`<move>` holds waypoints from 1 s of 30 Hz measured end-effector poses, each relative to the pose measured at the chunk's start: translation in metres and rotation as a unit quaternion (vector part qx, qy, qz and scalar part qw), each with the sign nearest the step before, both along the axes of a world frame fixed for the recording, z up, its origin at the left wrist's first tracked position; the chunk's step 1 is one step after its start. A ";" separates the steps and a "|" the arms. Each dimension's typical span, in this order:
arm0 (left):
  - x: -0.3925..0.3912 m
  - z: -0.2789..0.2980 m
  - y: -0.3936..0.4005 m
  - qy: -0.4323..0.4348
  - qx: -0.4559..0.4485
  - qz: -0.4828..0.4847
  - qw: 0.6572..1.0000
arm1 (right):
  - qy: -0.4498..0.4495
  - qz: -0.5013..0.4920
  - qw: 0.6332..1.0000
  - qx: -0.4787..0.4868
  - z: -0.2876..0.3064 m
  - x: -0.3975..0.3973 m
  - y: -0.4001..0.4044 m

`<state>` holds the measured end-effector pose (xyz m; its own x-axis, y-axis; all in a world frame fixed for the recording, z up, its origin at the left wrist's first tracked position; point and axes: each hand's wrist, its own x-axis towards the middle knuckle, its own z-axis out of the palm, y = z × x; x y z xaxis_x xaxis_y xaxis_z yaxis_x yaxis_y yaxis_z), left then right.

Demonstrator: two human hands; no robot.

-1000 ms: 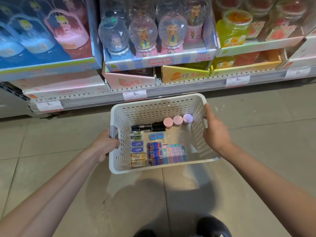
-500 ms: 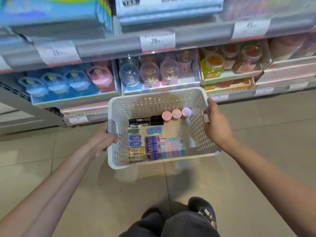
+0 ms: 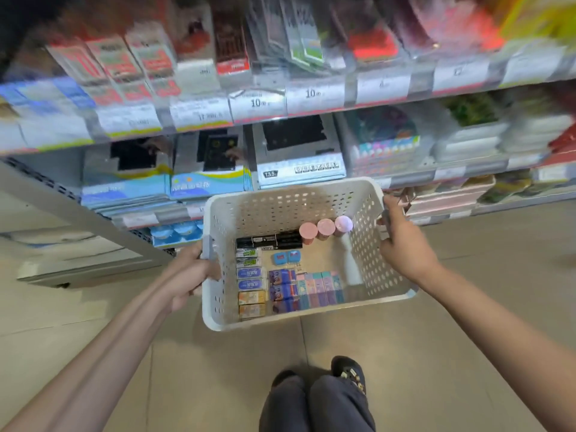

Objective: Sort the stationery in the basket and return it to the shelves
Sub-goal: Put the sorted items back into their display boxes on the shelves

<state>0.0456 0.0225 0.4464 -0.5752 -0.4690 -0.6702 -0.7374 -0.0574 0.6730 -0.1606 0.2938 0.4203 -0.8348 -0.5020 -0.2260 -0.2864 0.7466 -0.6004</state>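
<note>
I hold a white perforated basket point(image 3: 290, 199) in front of me, above the tiled floor. My left hand point(image 3: 191, 272) grips its left handle and my right hand point(image 3: 402, 241) grips its right rim. Inside lie black markers point(image 3: 268, 240) along the back, three round pink and lilac caps point(image 3: 325, 227), two small blue erasers point(image 3: 286, 256), a column of boxed erasers point(image 3: 251, 283) on the left, and pastel boxes point(image 3: 318, 288) in the middle. Shelves point(image 3: 258, 120) with price tags rise right behind the basket.
Upper shelves hold blurred hanging packs point(image 3: 199, 51); the shelf below carries flat boxed sets point(image 3: 299, 157) and blue packs point(image 3: 124, 185). A grey shelf upright point(image 3: 78, 210) slants at the left. My legs and a dark shoe point(image 3: 347, 374) stand on the beige tile floor point(image 3: 218, 369).
The view has swung upward from the bottom shelf of snow globes to higher shelves. The basket has risen with both hands keeping their hold; my legs have come into view.
</note>
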 end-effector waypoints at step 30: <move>-0.088 0.318 0.152 0.080 -0.010 -0.035 0.996 | 0.308 0.044 0.945 0.105 0.330 -0.058 0.181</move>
<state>-0.0422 0.1749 0.7643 -0.7063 -0.4357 -0.5579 -0.6216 0.0046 0.7833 -0.2186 0.4744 0.7503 -0.7974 -0.5742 0.1857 -0.5999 0.7875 -0.1411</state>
